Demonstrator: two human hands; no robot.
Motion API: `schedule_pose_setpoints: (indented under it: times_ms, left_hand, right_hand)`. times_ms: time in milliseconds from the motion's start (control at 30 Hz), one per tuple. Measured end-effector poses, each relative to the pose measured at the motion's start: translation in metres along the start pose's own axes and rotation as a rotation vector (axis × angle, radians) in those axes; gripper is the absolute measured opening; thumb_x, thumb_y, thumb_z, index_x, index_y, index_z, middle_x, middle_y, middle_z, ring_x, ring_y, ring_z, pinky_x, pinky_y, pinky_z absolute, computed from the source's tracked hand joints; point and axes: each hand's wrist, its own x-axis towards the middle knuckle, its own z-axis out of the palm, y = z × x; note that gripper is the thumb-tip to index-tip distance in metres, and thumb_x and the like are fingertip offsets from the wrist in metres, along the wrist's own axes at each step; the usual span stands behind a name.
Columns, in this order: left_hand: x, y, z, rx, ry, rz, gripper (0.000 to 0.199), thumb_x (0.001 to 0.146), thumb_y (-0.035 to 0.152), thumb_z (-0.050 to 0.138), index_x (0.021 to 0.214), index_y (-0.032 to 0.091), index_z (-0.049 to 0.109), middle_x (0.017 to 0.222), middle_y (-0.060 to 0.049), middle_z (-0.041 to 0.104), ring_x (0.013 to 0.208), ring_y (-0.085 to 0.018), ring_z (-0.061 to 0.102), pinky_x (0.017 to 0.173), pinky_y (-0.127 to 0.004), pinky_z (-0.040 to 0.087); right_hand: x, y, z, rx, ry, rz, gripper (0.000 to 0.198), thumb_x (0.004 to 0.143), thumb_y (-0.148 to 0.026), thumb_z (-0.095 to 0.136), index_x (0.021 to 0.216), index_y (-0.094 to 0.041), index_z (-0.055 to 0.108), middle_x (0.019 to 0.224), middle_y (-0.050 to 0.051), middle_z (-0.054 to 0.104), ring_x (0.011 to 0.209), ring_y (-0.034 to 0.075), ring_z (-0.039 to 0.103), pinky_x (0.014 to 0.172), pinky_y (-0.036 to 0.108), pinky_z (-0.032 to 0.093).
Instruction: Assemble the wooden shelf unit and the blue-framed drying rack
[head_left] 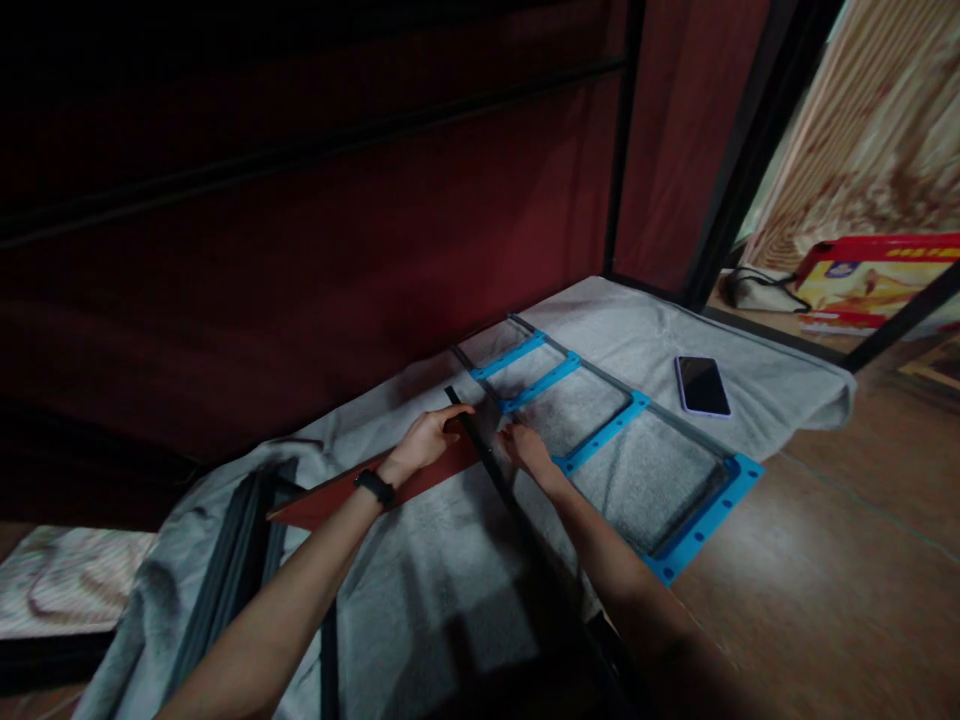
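Observation:
My left hand (pixel 429 436), with a black watch on its wrist, is wrapped round a long dark bar (pixel 491 465) near its far end. That bar slants from there down toward my body. Behind my left wrist lies a reddish-brown board (pixel 322 498), which reaches to the bar. Just right of the bar, my right hand (pixel 525 445) has its fingers curled together; whatever they hold, if anything, is hidden. Beside it lies a flat frame with grey rails (pixel 686 437) and several blue crosspieces (pixel 607 434). I cannot tell whether my right hand touches it.
Grey cloth (pixel 420 560) covers the low work surface. A phone (pixel 702 386) lies on it at the right. Dark bars (pixel 225 565) are gathered at the left. Dark red panels (pixel 420 240) rise behind. A red and yellow box (pixel 870 285) stands at the far right.

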Motion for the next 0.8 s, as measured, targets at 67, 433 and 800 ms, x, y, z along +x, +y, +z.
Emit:
schedule_pose_setpoints:
  times_ms: [67,433,800]
  left_hand:
    - [-0.002,0.001,0.001,0.073,-0.009,0.014,0.058,0.079,0.009,0.058,0.134,0.027,0.065,0.130,-0.002,0.072,0.115,-0.024,0.069,0.106,-0.037,0.052]
    - [-0.056,0.027,-0.052,0.328,0.051,0.172,0.067,0.087,0.018,0.064,0.151,0.025,0.047,0.146,-0.009,0.061,0.133,-0.024,0.058,0.112,-0.037,0.044]
    - [-0.337,-0.060,-0.038,-0.183,0.778,-0.728,0.020,0.085,0.032,0.050,0.080,0.017,0.063,0.073,-0.006,0.067,0.069,-0.021,0.062,0.067,-0.034,0.053]
  right_hand:
    - [-0.003,0.004,-0.004,0.071,-0.002,-0.038,0.028,0.099,-0.026,0.046,0.093,-0.017,0.072,0.091,0.012,0.076,0.089,0.021,0.073,0.080,0.029,0.053]
    - [-0.061,0.024,-0.035,0.776,-0.011,-0.021,0.039,0.068,-0.056,0.075,0.086,-0.021,0.074,0.085,0.005,0.075,0.073,0.019,0.068,0.069,0.032,0.057]
    - [-0.140,0.127,-0.074,0.799,0.196,0.049,0.022,0.078,-0.054,0.074,0.090,-0.035,0.077,0.103,0.007,0.078,0.096,0.032,0.075,0.086,0.048,0.065]
